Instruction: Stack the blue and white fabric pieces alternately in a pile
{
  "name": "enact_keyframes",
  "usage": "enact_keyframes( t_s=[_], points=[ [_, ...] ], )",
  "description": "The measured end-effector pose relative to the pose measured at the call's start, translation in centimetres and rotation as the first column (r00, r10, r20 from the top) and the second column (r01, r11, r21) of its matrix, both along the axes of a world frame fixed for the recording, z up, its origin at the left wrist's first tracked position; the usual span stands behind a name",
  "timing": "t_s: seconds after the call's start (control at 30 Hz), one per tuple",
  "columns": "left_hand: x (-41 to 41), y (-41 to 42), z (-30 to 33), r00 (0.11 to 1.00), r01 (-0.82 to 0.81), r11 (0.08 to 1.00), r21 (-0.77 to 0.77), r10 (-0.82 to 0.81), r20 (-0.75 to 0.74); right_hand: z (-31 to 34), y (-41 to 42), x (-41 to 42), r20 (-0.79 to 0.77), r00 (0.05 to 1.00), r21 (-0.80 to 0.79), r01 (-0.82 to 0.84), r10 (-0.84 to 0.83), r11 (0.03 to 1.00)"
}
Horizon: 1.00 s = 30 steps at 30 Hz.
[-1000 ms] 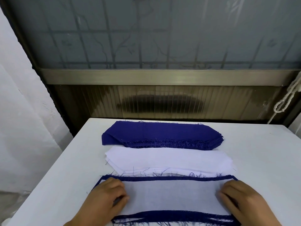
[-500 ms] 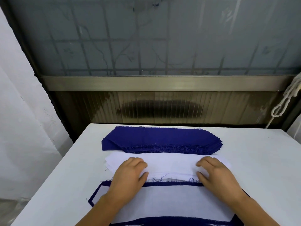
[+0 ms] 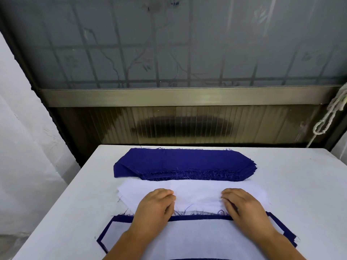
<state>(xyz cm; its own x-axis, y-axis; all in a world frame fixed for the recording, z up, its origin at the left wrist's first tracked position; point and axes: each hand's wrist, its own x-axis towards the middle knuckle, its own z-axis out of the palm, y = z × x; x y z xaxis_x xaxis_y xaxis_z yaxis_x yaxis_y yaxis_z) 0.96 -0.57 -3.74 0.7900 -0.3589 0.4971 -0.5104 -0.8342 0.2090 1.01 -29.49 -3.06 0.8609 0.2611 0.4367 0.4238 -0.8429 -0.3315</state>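
Observation:
A pile of blue fabric pieces (image 3: 185, 163) lies at the back of the white table (image 3: 300, 184). In front of it sits a pile of white fabric pieces (image 3: 197, 194). Nearest me is the mixed pile (image 3: 197, 235), with a white piece on top and blue edges showing around it. My left hand (image 3: 155, 205) and my right hand (image 3: 242, 205) both rest on the white pile's front part. Their fingers are curled and pinch the top white piece near its front edge. My forearms cross over the mixed pile.
The table's left edge drops to a white wall and floor. Behind the table stands a frosted window with a metal sill (image 3: 187, 96). A white rope (image 3: 330, 117) hangs at the far right.
Both hands left the mixed pile's ends, moved forward onto the white pile, and have curled their fingers tighter on its top piece.

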Motion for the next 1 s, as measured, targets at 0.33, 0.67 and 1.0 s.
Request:
enact_keyframes(
  t_s=[0.33,0.67,1.0],
  points=[
    [-0.18,0.03,0.36,0.998,0.028,0.999,-0.046,-0.026,0.054,0.26,-0.23,-0.06,0.017,1.0,0.09,0.019,-0.02,0.996],
    [-0.53,-0.18,0.73,0.998,-0.066,0.996,-0.052,0.065,-0.012,0.52,-0.22,-0.28,-0.115,0.993,0.158,0.024,-0.005,0.987],
    [-0.52,0.5,0.93,0.94,-0.337,0.936,-0.098,0.328,-0.099,-0.24,-0.65,0.43,-0.148,0.967,0.161,0.233,-0.21,0.959]
  ],
)
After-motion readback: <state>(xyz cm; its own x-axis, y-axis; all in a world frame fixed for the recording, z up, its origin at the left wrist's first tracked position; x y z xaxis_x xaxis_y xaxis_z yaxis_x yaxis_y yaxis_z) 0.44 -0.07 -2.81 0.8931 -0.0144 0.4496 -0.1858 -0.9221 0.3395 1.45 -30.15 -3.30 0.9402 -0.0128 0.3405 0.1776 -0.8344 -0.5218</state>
